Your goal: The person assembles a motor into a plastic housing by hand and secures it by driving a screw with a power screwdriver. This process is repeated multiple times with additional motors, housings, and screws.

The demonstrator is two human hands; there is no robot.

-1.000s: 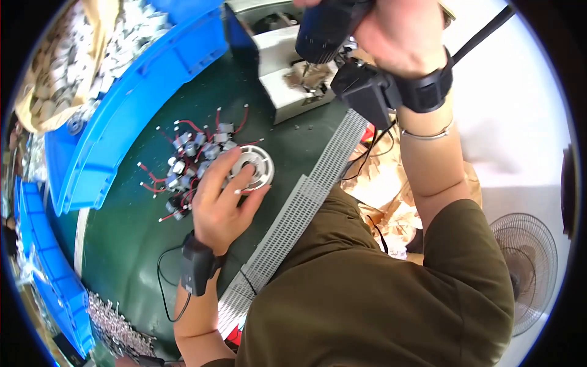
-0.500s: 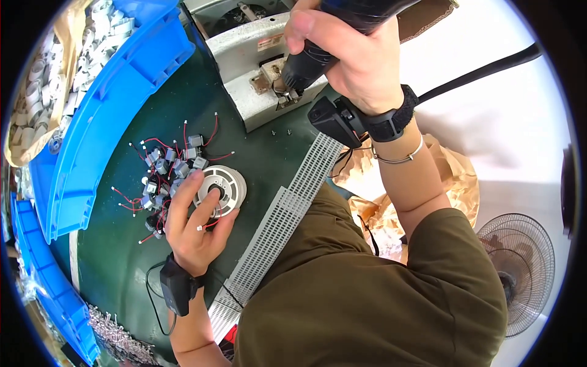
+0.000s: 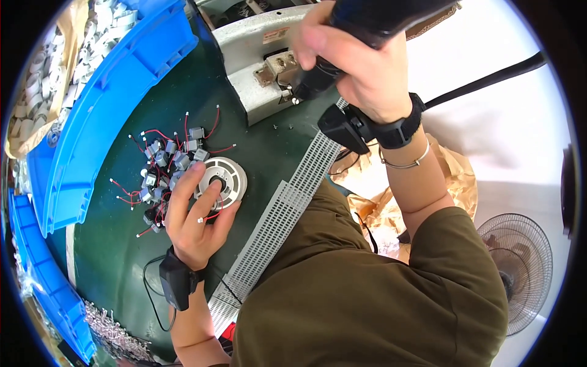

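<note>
Your left hand (image 3: 194,229) is on the white wheel (image 3: 232,177), which lies flat on the green table (image 3: 122,257), close to the edge at your lap. Your fingers there are spread but hold the wheel: the index fingertip is at its upper left rim, the middle fingertip is over the dark hub, and the thumb lies against the lower right rim. Most of the wheel's face shows between and beyond those fingertips. A short red wire (image 3: 211,217) pokes out in the gap between your middle finger and thumb.

Just beside your index finger, on the side away from your lap, sits a pile of small grey motors (image 3: 181,160) with red leads.

Your right hand (image 3: 367,73) is wrapped around a black power screwdriver (image 3: 382,21), its fingers closed on the body. The screwdriver's bright tip points down, just beside the front of the metal machine (image 3: 257,92) near the table's far edge; whether a screw sits on it is too small to tell. The wheel lies well apart from that tip.

A grey mesh strip (image 3: 275,211) runs along the table's lap edge, and a blue bin (image 3: 131,79) stands along the left edge.
</note>
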